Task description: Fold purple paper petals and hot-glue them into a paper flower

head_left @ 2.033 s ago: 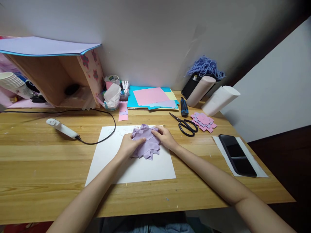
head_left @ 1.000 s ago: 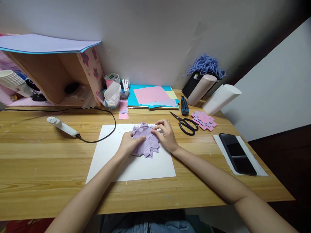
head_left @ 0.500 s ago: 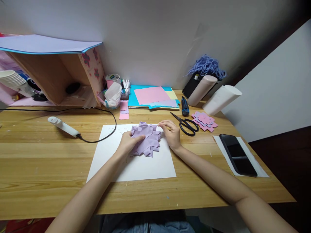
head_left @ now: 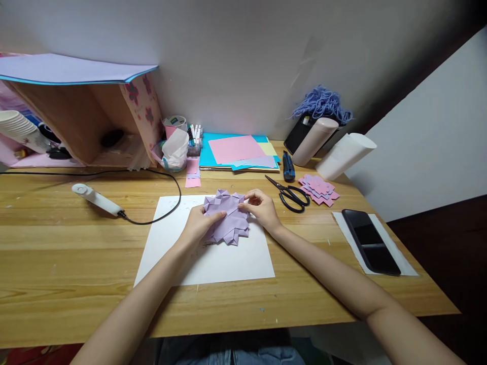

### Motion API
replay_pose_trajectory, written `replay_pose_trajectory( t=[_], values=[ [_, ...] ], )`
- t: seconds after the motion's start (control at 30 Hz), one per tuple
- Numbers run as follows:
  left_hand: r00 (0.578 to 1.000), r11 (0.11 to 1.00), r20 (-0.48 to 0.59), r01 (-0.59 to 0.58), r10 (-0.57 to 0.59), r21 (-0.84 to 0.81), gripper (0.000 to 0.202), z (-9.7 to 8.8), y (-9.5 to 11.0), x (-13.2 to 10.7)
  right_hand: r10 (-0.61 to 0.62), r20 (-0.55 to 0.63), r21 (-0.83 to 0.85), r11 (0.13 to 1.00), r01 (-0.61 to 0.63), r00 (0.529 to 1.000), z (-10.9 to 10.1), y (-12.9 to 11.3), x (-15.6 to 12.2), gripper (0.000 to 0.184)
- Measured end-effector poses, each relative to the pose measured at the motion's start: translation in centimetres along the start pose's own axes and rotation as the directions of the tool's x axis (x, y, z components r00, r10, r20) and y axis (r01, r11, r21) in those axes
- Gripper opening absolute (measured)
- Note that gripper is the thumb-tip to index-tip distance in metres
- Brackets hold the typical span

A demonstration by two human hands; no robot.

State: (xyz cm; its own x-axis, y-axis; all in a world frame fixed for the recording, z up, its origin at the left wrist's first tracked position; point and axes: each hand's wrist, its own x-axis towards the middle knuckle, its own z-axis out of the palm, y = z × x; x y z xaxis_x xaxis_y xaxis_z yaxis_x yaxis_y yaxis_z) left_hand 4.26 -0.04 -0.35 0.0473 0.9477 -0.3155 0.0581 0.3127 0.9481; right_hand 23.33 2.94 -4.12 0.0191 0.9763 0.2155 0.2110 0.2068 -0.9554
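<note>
A folded purple paper flower (head_left: 230, 225) with pointed edges is held just over a white sheet of paper (head_left: 236, 266) on the table. My left hand (head_left: 198, 223) grips its left side, thumb on top and the other fingers out of sight beneath. At the upper right edge, my right hand (head_left: 262, 209) pinches the flower between thumb and fingers. Black-handled scissors (head_left: 292, 195) lie with blades apart, right of my right hand.
Behind stands a stack of coloured paper (head_left: 236, 149). To the right are a blue utility knife (head_left: 288, 166), layered pink paper flowers (head_left: 318, 189), a paper roll (head_left: 344, 156) and a phone (head_left: 371, 242). A white corded device (head_left: 98, 199) lies left, its cable crossing the sheet's corner.
My right hand has shifted slightly left, its thumb now over the flower's upper right edge. The left hand keeps its hold. The view has moved very slightly.
</note>
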Motion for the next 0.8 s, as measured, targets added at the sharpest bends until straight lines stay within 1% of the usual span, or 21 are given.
replay_pose_trajectory(
  t=[0.1,0.23,0.47,0.63,0.7,0.8],
  values=[
    [0.999,0.999,0.021,-0.038,0.038,0.013,0.041,-0.04,-0.25,0.05,0.004,0.031,-0.014,1.0,-0.003,1.0,0.0,-0.18,-0.08,0.029],
    [0.998,0.997,0.001,-0.059,0.059,0.047,0.039,0.03,-0.36,0.09,0.008,0.034,-0.033,0.999,-0.006,0.999,0.04,-0.36,-0.14,0.028],
    [0.999,0.998,-0.031,-0.019,0.021,0.06,0.036,0.0,-0.24,0.21,-0.04,0.052,-0.04,0.998,0.042,0.998,-0.1,-0.04,-0.03,0.025],
    [0.998,0.999,-0.062,0.006,-0.003,0.048,0.034,-0.25,-0.14,0.33,0.007,0.026,-0.016,1.0,-0.006,1.0,-0.14,-0.01,0.1,0.03],
    [0.998,0.999,-0.07,0.006,-0.003,0.042,0.033,-0.32,-0.07,0.36,-0.004,0.051,-0.028,1.0,0.005,0.999,-0.1,-0.11,0.07,0.029],
    [0.999,0.999,-0.051,-0.011,0.013,0.035,0.035,-0.35,0.01,0.36,-0.031,0.142,-0.107,0.993,0.047,0.989,0.01,-0.34,-0.11,0.026]
  ],
)
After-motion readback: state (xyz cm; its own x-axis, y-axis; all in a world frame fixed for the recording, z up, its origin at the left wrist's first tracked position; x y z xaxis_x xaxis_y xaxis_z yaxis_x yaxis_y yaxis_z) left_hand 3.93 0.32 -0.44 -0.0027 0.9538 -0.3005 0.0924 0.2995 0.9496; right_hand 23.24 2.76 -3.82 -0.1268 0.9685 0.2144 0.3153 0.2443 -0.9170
